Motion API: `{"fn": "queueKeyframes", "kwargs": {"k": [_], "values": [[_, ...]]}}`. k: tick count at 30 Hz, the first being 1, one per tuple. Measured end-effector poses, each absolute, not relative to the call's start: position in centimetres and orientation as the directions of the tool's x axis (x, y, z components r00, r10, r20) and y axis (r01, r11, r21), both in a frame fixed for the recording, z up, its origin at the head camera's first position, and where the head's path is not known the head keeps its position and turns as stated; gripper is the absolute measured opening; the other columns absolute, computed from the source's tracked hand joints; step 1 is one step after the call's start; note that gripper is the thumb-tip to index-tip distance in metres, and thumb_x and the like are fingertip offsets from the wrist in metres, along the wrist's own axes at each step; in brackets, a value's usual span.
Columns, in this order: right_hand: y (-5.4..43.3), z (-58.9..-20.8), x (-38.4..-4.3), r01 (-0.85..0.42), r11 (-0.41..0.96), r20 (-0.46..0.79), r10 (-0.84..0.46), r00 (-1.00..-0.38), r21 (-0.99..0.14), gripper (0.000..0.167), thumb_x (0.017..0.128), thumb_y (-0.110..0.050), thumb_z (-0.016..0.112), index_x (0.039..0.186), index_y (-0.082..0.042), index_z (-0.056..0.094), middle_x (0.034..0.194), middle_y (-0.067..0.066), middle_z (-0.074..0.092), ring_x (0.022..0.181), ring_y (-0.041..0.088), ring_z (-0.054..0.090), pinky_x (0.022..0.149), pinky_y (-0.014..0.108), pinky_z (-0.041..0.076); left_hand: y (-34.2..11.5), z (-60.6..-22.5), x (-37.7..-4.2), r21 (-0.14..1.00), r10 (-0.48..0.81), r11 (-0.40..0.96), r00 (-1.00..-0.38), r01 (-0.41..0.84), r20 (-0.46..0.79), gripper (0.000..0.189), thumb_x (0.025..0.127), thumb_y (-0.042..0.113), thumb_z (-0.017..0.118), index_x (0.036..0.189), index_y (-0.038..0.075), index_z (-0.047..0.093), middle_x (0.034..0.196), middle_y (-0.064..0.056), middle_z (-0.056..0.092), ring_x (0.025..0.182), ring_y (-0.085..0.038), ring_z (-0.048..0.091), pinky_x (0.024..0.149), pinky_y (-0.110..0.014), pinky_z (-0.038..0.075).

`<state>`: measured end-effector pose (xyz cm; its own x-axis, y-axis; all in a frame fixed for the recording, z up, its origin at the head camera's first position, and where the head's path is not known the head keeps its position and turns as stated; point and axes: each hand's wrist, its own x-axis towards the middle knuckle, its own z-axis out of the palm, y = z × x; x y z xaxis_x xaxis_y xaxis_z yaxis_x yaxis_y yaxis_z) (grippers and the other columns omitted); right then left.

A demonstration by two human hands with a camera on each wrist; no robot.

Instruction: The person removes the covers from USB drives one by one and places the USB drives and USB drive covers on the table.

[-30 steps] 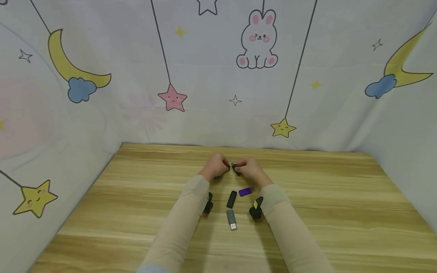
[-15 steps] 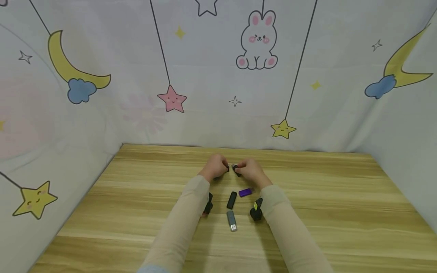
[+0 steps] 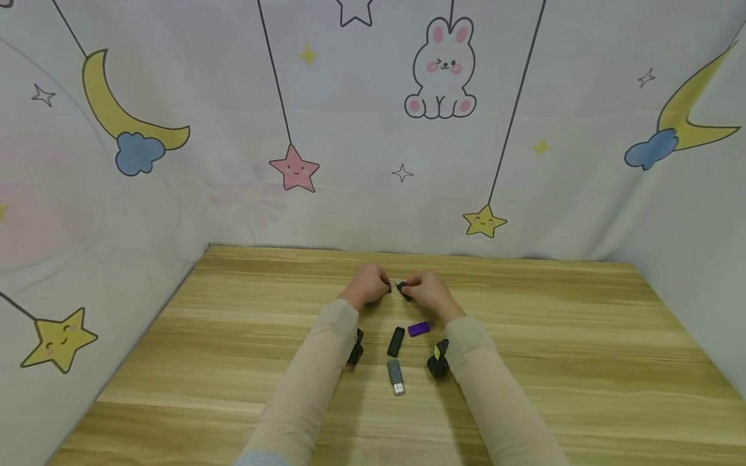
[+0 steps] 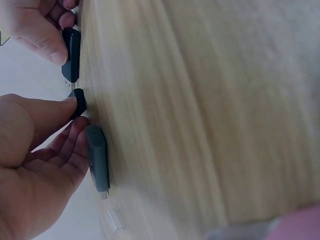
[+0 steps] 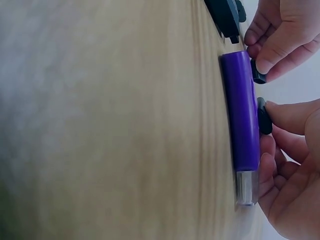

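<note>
Near the back of the wooden table, my left hand (image 3: 367, 285) pinches a small black cap (image 4: 79, 102) between thumb and fingers. Opposite it, my right hand (image 3: 431, 292) pinches a black USB stick (image 4: 73, 52), whose metal plug points toward the cap. In the left wrist view, cap and plug nearly meet; I cannot tell whether they touch. A grey-green USB stick (image 4: 98, 157) lies beside the left fingers. Closer to me, between the forearms, lie a purple USB stick (image 3: 418, 329) with a clear end, a black stick (image 3: 396, 342) and a grey USB stick (image 3: 395, 377).
Black wrist-worn devices (image 3: 438, 360) sit under both sleeves. A small clear piece (image 4: 115, 220) shows past the grey-green stick in the left wrist view. A white printed curtain (image 3: 361, 213) rises behind the table's back edge (image 3: 291, 248).
The black USB stick in my right hand has tipped slightly, its plug end now a little lower. Both hands stay almost where they were, and the sticks on the table have not moved.
</note>
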<state>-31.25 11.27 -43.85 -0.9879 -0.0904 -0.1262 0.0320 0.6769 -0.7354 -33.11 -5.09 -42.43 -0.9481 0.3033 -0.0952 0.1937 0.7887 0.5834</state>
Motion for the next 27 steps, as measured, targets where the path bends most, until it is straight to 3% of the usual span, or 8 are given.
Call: {"fn": "queueKeyframes", "kwargs": {"k": [6, 13, 21, 27], "values": [[11.30, -43.75, -31.25, 0.021, 0.687, -0.109, -0.085, -0.990, -0.726, 0.028, 0.093, -0.020, 0.064, 0.113, -0.001, 0.069, 0.113, 0.014, 0.067, 0.101, 0.027, 0.061, 0.088, 0.042, 0.048, -4.92, -42.34, -33.20, 0.576, 0.301, 0.796, -0.947, 0.185, -0.111, 0.019, 0.092, 0.007, 0.060, 0.105, 0.000, 0.073, 0.109, -0.014, 0.069, 0.094, -0.023, 0.062, 0.083, -0.036, 0.052], [11.26, -43.64, -31.18, 0.025, 0.686, -0.111, -0.081, -0.991, -0.727, 0.028, 0.093, -0.021, 0.064, 0.112, -0.001, 0.069, 0.112, 0.014, 0.068, 0.100, 0.028, 0.061, 0.088, 0.042, 0.049, -4.93, -42.32, -33.29, 0.578, 0.303, 0.796, -0.945, 0.178, -0.126, 0.020, 0.093, 0.005, 0.057, 0.103, 0.000, 0.073, 0.106, -0.014, 0.069, 0.083, -0.021, 0.058, 0.076, -0.034, 0.051], [11.21, -43.80, -31.17, 0.029, 0.690, -0.109, -0.073, -0.991, -0.724, 0.026, 0.093, -0.021, 0.064, 0.110, -0.002, 0.070, 0.109, 0.012, 0.068, 0.099, 0.027, 0.061, 0.087, 0.042, 0.049, -4.93, -42.21, -33.04, 0.564, 0.304, 0.806, -0.943, 0.180, -0.133, 0.020, 0.094, 0.006, 0.056, 0.103, 0.000, 0.073, 0.105, -0.014, 0.069, 0.081, -0.021, 0.057, 0.074, -0.034, 0.049], [11.24, -43.90, -31.10, 0.034, 0.687, -0.114, -0.072, -0.991, -0.726, 0.027, 0.094, -0.021, 0.063, 0.112, -0.002, 0.069, 0.113, 0.013, 0.067, 0.103, 0.029, 0.060, 0.090, 0.043, 0.048, -4.94, -41.92, -32.62, 0.566, 0.311, 0.805, -0.939, 0.177, -0.149, 0.026, 0.096, 0.008, 0.055, 0.117, -0.001, 0.067, 0.121, -0.017, 0.064, 0.111, -0.029, 0.060, 0.093, -0.041, 0.050]]}}
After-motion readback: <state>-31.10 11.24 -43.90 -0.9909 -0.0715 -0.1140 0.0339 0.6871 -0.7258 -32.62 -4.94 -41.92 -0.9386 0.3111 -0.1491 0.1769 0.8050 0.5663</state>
